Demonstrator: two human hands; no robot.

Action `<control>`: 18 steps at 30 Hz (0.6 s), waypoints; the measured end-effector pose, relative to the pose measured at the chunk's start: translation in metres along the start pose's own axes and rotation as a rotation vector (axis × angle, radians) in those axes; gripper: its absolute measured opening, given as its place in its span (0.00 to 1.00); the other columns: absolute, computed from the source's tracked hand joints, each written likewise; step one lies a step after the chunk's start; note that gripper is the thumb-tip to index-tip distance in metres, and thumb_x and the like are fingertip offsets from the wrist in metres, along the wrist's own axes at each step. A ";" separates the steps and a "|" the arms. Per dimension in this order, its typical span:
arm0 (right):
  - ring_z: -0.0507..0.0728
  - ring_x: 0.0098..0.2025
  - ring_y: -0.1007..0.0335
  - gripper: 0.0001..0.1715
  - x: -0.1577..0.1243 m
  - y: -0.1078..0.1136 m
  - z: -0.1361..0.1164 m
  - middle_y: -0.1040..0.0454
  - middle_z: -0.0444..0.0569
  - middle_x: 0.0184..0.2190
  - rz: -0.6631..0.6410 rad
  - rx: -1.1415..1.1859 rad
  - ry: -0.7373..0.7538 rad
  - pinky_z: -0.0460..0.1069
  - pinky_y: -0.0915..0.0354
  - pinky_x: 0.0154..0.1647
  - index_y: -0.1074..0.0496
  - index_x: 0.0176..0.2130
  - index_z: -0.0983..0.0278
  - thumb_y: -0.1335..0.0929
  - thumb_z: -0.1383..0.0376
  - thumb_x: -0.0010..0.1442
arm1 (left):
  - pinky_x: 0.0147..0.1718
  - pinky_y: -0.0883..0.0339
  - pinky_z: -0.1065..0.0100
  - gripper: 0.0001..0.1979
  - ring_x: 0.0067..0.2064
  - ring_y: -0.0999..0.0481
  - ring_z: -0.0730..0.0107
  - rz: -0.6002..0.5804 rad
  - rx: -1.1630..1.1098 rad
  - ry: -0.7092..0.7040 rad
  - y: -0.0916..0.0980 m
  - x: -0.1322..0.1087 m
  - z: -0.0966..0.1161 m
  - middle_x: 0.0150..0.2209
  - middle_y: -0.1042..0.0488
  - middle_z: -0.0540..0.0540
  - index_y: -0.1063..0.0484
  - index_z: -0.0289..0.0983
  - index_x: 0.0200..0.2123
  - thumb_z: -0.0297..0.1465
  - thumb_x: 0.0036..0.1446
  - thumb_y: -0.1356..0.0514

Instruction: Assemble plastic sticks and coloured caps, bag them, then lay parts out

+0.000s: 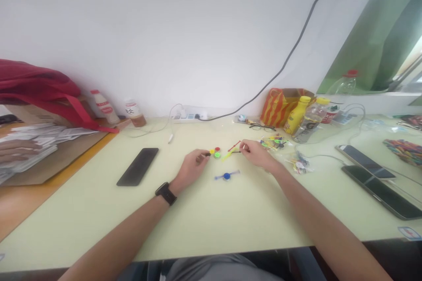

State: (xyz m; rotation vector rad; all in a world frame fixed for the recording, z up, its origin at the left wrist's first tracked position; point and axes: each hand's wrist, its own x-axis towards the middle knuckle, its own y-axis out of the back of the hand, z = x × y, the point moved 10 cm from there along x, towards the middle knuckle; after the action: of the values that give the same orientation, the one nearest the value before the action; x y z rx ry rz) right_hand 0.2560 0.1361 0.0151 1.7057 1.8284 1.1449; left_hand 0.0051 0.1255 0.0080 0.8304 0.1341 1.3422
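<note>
Stick, slim red plastic, slants beyond the round blue spinner, right grip nearer — hold unclear; left grip pinches a small black piece.

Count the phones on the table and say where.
3: a black phone left of the left hand; an upper phone and a lower phone, next to each other at right.

Table is a pale yellow-green, wall plain white. There's a yellow disc, red disc, bright green disc and some black piece, plus a blue spinner with paler blue arms. Red strip, neon yellow strip too. Bag rocks red and yellow stripes, curtain green, watch and phone black.
</note>
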 end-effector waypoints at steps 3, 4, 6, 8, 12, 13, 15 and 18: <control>0.54 0.27 0.34 0.08 0.006 -0.003 0.007 0.26 0.43 0.25 0.078 -0.010 -0.019 0.47 0.45 0.29 0.28 0.38 0.62 0.37 0.69 0.63 | 0.41 0.23 0.60 0.13 0.39 0.20 0.63 -0.002 0.004 -0.010 0.000 0.000 0.003 0.41 0.19 0.44 0.20 0.40 0.47 0.39 0.66 0.40; 0.55 0.27 0.34 0.09 0.007 -0.001 0.010 0.26 0.43 0.26 0.102 -0.013 -0.025 0.47 0.44 0.29 0.28 0.38 0.62 0.37 0.69 0.62 | 0.41 0.23 0.60 0.13 0.39 0.21 0.63 -0.003 0.005 -0.016 0.000 0.000 0.004 0.42 0.19 0.44 0.20 0.40 0.47 0.39 0.66 0.40; 0.55 0.28 0.33 0.09 0.008 0.005 0.016 0.26 0.44 0.26 0.152 -0.021 -0.037 0.48 0.44 0.30 0.28 0.39 0.62 0.37 0.70 0.61 | 0.41 0.23 0.60 0.13 0.39 0.21 0.63 -0.005 0.006 -0.023 0.000 0.000 0.004 0.42 0.19 0.44 0.20 0.40 0.47 0.39 0.66 0.40; 0.57 0.29 0.32 0.09 0.008 0.013 0.021 0.26 0.46 0.28 0.204 -0.035 -0.049 0.49 0.42 0.31 0.28 0.39 0.62 0.37 0.70 0.61 | 0.42 0.23 0.61 0.13 0.39 0.21 0.63 -0.003 0.008 -0.022 0.001 0.000 0.004 0.42 0.19 0.44 0.20 0.40 0.47 0.38 0.66 0.40; 0.59 0.37 0.29 0.11 0.008 0.019 0.021 0.24 0.50 0.34 0.254 -0.063 -0.033 0.50 0.40 0.36 0.29 0.40 0.62 0.38 0.71 0.61 | 0.41 0.23 0.60 0.13 0.39 0.21 0.63 0.001 -0.001 -0.018 0.001 -0.001 0.003 0.42 0.19 0.44 0.20 0.40 0.47 0.39 0.66 0.40; 0.59 0.38 0.29 0.11 0.008 0.017 0.020 0.24 0.50 0.34 0.245 -0.068 -0.023 0.50 0.40 0.37 0.29 0.39 0.62 0.39 0.71 0.61 | 0.41 0.23 0.60 0.14 0.39 0.21 0.63 0.000 -0.002 -0.019 0.001 -0.001 0.003 0.42 0.19 0.44 0.20 0.40 0.47 0.40 0.66 0.41; 0.58 0.37 0.30 0.11 0.008 0.012 0.016 0.24 0.50 0.33 0.214 -0.073 -0.004 0.49 0.40 0.37 0.29 0.36 0.62 0.38 0.72 0.59 | 0.41 0.23 0.60 0.14 0.39 0.21 0.62 -0.004 0.000 -0.022 0.001 -0.001 0.004 0.41 0.19 0.44 0.20 0.40 0.47 0.40 0.66 0.41; 0.57 0.33 0.31 0.09 0.006 0.008 0.009 0.25 0.47 0.29 0.170 -0.069 0.012 0.49 0.42 0.35 0.29 0.33 0.62 0.37 0.73 0.55 | 0.41 0.23 0.60 0.14 0.39 0.21 0.63 -0.004 0.004 -0.018 0.001 -0.001 0.004 0.41 0.19 0.44 0.20 0.40 0.47 0.40 0.66 0.40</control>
State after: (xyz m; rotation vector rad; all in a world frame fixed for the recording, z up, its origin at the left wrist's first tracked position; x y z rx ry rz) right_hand 0.2672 0.1440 0.0175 1.8459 1.6562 1.2717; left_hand 0.0066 0.1229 0.0112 0.8446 0.1245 1.3308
